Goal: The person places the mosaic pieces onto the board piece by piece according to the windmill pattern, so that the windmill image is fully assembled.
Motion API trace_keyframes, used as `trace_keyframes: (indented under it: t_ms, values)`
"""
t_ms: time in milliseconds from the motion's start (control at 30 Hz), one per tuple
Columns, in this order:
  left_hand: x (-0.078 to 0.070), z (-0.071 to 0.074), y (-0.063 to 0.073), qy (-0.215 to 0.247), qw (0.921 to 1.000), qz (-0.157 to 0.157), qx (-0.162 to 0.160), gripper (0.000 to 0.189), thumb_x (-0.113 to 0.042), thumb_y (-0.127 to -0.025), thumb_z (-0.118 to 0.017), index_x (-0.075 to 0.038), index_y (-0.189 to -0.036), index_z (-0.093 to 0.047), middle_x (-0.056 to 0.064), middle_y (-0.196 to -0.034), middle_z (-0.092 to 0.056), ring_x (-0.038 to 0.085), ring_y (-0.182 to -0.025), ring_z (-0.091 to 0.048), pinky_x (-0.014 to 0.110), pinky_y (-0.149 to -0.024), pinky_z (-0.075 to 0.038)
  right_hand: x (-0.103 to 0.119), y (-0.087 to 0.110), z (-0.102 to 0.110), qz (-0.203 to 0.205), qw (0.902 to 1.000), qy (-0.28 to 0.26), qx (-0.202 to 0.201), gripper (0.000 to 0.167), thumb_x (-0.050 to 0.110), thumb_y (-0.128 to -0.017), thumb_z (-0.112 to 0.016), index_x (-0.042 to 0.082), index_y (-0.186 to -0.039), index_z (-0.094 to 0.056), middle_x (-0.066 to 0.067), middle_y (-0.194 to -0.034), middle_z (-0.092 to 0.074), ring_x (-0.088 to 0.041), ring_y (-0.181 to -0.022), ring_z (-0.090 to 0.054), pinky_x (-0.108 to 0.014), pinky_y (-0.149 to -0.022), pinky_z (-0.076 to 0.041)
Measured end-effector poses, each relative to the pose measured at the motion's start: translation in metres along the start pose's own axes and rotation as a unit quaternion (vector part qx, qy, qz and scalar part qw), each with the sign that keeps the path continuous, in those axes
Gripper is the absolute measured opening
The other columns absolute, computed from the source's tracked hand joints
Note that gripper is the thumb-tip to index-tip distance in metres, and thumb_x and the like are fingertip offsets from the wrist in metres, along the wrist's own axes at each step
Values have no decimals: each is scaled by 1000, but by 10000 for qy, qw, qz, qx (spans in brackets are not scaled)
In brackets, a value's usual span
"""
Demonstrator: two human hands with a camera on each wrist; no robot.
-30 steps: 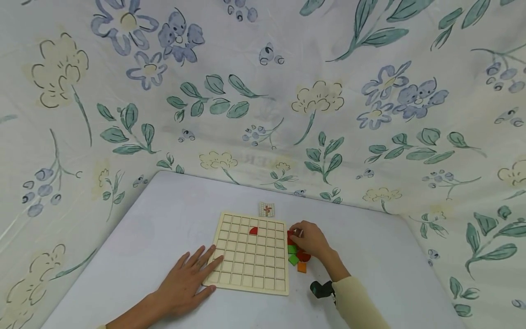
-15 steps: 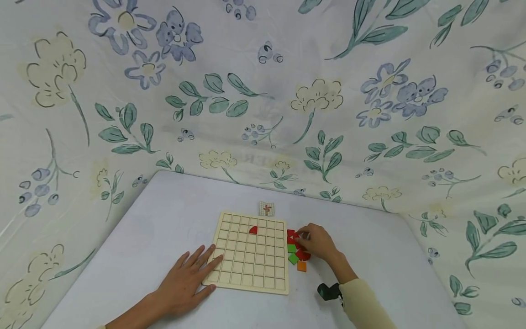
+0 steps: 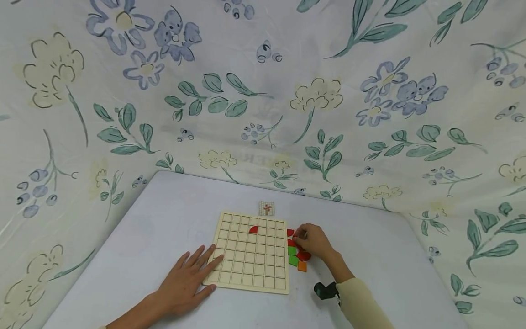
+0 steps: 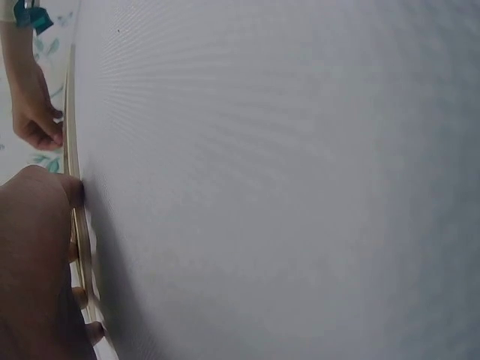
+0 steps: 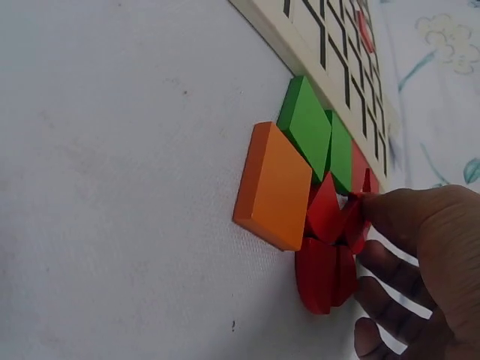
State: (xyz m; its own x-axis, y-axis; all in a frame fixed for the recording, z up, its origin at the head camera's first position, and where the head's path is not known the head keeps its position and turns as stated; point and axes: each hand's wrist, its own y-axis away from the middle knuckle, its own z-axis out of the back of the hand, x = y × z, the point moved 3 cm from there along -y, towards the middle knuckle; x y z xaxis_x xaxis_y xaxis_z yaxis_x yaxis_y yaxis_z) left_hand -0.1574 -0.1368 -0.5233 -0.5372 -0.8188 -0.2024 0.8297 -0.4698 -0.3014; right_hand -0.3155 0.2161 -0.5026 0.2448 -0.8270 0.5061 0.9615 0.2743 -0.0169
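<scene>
My left hand lies with fingers spread on the left edge of a pale wooden grid board; in the left wrist view its fingertips touch the board's rim. One red quarter-round block sits in a cell near the board's far side. Right of the board, my right hand pinches a small tilted red block between thumb and fingers, partly hidden by the thumb. Around it lie more red blocks, two green blocks and an orange square block.
A small card with a red pinwheel-like pattern lies beyond the board's far edge. White cloth covers the table, and a floral sheet hangs behind it. A dark device is on my right wrist.
My right hand has shifted slightly right of the board's edge among the red blocks. Some red blocks and the nearer green block have moved or turned a little. My left hand stays put.
</scene>
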Motion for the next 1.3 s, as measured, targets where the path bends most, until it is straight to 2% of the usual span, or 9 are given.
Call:
trace_keyframes:
  t_ms: [167,467,700,967,1300]
  values:
    - [0,1,0,-1,10000,-26,-46,63,-47,-97,-56,-17,-151,-42,12,-157,-32,38,-141,-31,62,-103,-31,1,0,1,-106,9999,-57,68,17,17,-87,-76,9,-101,-71,2,-78,-56,-16,-71,-52,-28,-57,-48]
    - [-1,2,1,30,9999,-75,-152,63,-45,-97,-58,-16,-150,-43,13,-156,-33,39,-140,-32,62,-103,-31,6,2,2,-249,9996,-64,122,16,18,-85,-78,8,-97,-73,1,-81,-59,-16,-73,-53,-27,-60,-50]
    - [-1,1,1,-1,9997,-101,-213,62,-44,-97,-58,-16,-150,-43,13,-156,-34,39,-140,-32,62,-103,-31,10,2,-3,-283,9992,-235,172,6,13,-88,-75,11,-88,-69,1,-86,-57,-17,-76,-51,-28,-64,-49]
    - [-2,3,1,44,9999,-16,-102,62,-46,-97,-56,-17,-151,-43,12,-157,-33,38,-141,-31,62,-104,-30,8,2,-6,-334,9981,-490,172,15,4,-86,-73,11,-99,-70,-1,-89,-57,-19,-81,-53,-30,-69,-52]
    - [-2,3,1,54,10000,28,-64,63,-47,-97,-56,-17,-151,-43,12,-157,-32,38,-141,-31,61,-105,-30,9,3,-2,-178,9965,-822,12,22,-1,-83,-75,9,-102,-71,0,-87,-60,-19,-81,-56,-33,-75,-53]
